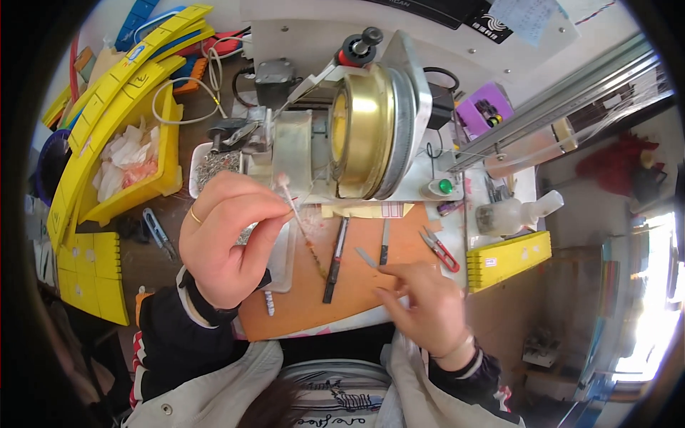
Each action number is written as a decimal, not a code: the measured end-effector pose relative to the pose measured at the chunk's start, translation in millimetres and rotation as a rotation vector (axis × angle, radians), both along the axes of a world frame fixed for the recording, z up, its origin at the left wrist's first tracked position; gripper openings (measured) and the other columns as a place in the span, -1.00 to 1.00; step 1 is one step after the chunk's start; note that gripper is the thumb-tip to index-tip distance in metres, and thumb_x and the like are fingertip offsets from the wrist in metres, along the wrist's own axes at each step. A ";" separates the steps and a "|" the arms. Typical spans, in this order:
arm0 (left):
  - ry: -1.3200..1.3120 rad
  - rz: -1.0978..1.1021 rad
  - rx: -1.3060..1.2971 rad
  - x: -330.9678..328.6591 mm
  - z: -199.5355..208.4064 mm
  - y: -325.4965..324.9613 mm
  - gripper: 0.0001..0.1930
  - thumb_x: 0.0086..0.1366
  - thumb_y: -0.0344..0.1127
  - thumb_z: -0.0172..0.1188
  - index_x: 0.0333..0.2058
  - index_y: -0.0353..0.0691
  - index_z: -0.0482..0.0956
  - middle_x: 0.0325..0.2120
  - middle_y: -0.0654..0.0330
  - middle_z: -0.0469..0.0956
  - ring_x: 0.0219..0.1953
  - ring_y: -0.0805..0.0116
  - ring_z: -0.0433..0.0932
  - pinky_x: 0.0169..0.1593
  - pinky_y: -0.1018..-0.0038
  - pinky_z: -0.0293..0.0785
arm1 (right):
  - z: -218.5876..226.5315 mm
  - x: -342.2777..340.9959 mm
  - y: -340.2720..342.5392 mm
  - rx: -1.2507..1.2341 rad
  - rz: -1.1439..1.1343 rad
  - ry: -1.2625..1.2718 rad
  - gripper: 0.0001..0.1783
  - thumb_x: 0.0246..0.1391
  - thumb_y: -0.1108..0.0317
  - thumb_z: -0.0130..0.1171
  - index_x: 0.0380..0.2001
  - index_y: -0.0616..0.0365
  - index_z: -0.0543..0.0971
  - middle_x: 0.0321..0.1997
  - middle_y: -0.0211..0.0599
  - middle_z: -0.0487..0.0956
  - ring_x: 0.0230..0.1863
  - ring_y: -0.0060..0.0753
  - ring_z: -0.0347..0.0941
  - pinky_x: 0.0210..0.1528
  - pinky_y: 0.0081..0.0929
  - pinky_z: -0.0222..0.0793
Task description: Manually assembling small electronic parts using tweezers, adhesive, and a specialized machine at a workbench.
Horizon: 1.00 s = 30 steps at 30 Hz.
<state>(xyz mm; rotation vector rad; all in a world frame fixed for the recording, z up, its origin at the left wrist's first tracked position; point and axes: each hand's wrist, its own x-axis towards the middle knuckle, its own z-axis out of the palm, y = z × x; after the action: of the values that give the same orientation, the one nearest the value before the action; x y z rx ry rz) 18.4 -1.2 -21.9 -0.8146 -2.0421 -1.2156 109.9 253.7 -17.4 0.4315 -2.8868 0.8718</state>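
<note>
My left hand (232,239) is raised over the left part of the orange-brown work board (300,317), thumb and fingertips closed in a pinch. Beside those fingertips runs a thin stick with a pinkish tip (282,181); I cannot tell whether the pinch holds it or something finer. My right hand (432,307) is low over the board's right side, slightly blurred, thumb and index finger apart. Near its index fingertip lies a small grey blade (365,257), which does not look gripped. Between my hands lie a black-handled cutter (336,267) and a knife (385,242).
Behind the board stands a machine with a large brass-coloured wheel (360,135). Red-handled snips (441,250), a yellow block (510,261) and a clear bottle (517,214) are on the right. At left are a yellow bin (171,160) with crumpled tissue and a tray of metal bits (216,165).
</note>
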 end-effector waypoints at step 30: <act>-0.134 -0.087 -0.013 0.1 5.7 -8.9 -0.76 0.06 -0.67 0.28 -0.31 -0.23 0.54 -0.18 0.03 0.55 -0.28 0.26 0.60 -0.20 0.45 0.53 | -2.1 -15.8 13.5 -1.215 0.212 -0.552 -0.76 0.27 0.33 -0.02 -0.20 0.35 0.41 -0.24 0.14 0.63 -0.44 -0.38 0.56 -0.34 -0.51 0.51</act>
<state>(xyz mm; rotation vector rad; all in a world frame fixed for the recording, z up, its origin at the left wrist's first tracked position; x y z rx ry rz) 18.5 -10.1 -16.2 -0.8562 -2.1429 -1.3377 94.1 267.3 -19.5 0.3616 -2.0114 2.7791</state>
